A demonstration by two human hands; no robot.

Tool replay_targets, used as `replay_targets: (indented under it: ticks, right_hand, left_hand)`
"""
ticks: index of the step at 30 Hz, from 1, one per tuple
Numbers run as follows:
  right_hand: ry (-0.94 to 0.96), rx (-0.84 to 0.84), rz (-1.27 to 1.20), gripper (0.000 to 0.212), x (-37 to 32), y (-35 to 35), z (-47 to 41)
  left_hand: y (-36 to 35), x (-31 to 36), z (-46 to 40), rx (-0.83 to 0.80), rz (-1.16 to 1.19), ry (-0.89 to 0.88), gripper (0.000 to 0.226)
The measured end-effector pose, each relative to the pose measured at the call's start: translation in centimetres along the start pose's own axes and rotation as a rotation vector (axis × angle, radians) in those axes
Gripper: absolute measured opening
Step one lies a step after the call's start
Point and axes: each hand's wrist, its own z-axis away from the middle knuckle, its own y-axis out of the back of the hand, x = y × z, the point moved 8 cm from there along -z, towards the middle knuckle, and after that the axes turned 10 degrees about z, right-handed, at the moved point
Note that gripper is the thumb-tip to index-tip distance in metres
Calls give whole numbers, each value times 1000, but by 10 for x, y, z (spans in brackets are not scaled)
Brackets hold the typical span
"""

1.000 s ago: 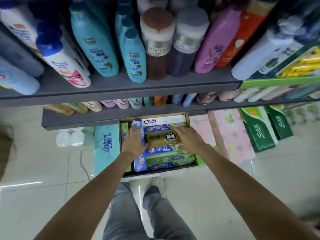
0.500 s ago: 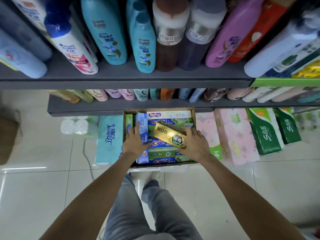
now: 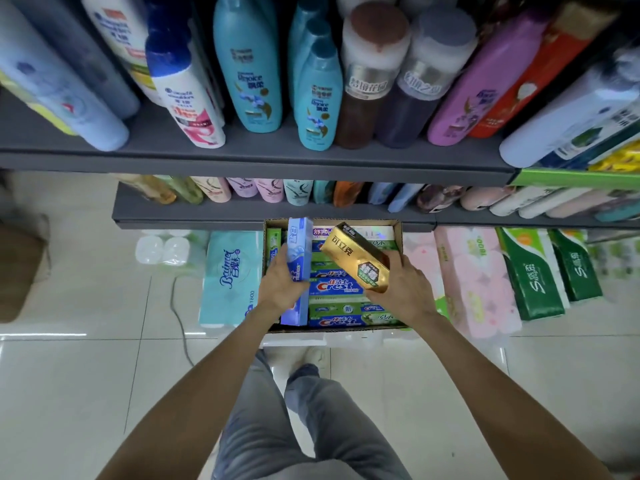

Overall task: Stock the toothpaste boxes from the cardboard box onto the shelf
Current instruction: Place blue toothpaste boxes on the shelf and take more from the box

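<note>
An open cardboard box (image 3: 397,230) sits on the floor under the lowest shelf, packed with several green and blue Crest toothpaste boxes (image 3: 337,287). My right hand (image 3: 401,292) grips a gold toothpaste box (image 3: 356,258), lifted and tilted above the pack. My left hand (image 3: 280,285) holds a light blue toothpaste box (image 3: 298,247) upright, its top end raised out of the cardboard box. Another blue box (image 3: 295,311) stands on edge below my left hand.
A grey shelf (image 3: 242,150) above carries shampoo bottles; a lower grey shelf (image 3: 194,216) holds more bottles lying down. Tissue packs flank the cardboard box: a teal Baimei pack (image 3: 230,278) on the left, pink packs (image 3: 474,282) and green packs (image 3: 530,271) on the right. My legs stand on the tiled floor.
My right hand has lifted the gold box higher and tilted it. My left hand has drawn the light blue box up out of the cardboard box.
</note>
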Motion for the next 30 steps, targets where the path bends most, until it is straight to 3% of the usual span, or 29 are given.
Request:
replay_targets:
  ticks: [5, 7, 9, 12, 18, 23, 30]
  right_hand:
    - [62, -34, -247, 83, -27, 63, 18]
    - [167, -10, -309, 88, -53, 106, 25]
    - [306, 52, -324, 85, -84, 154, 33]
    - [524, 214, -371, 77, -141, 234, 49]
    - [745, 536, -434, 67, -242, 375, 47]
    - [769, 754, -251, 69, -322, 467, 13]
    - [792, 923, 215, 60, -459, 535, -70]
  left_hand:
    - [73, 30, 39, -48, 560, -1, 60]
    - [116, 41, 57, -40, 684, 18, 59]
    - [165, 62, 78, 3, 706, -84, 61]
    - [249, 108, 114, 173, 548, -382, 41]
    - [406, 173, 158, 538, 138, -808, 70]
    - [497, 201, 156, 814, -512, -896, 67]
    - [569, 218, 131, 917, -730, -1001, 67]
